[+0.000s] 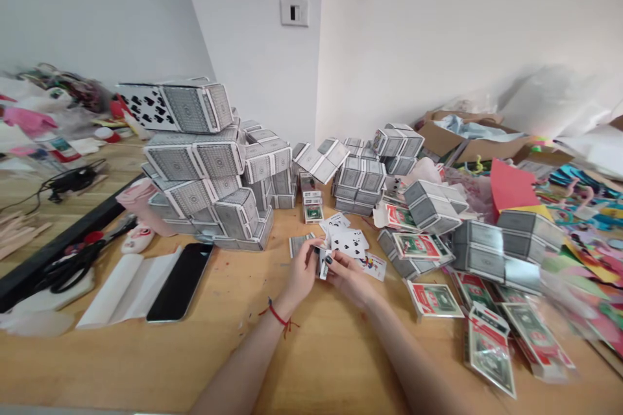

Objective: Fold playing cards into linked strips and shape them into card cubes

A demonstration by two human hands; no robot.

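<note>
Both my hands meet over the middle of the wooden table, gripping a small folded playing card (323, 264) between them. My left hand (304, 272) has its fingers closed on the card's left side. Opposite it, my right hand (348, 275) pinches the card's right side; dark polish shows on a nail. Just beyond my fingers lie loose face-up playing cards (348, 241), spades among them, with a joker (374, 266) to the right. A face-down stack of cards (298, 244) sits partly behind my left hand.
A tall stack of card boxes (195, 162) rises at left, with smaller stacks (360, 175) behind. Red-and-green card packs (435, 299) lie at right beside coloured paper (511, 185). A black phone (180, 282), scissors (73, 269) and white paper (124, 292) lie at left.
</note>
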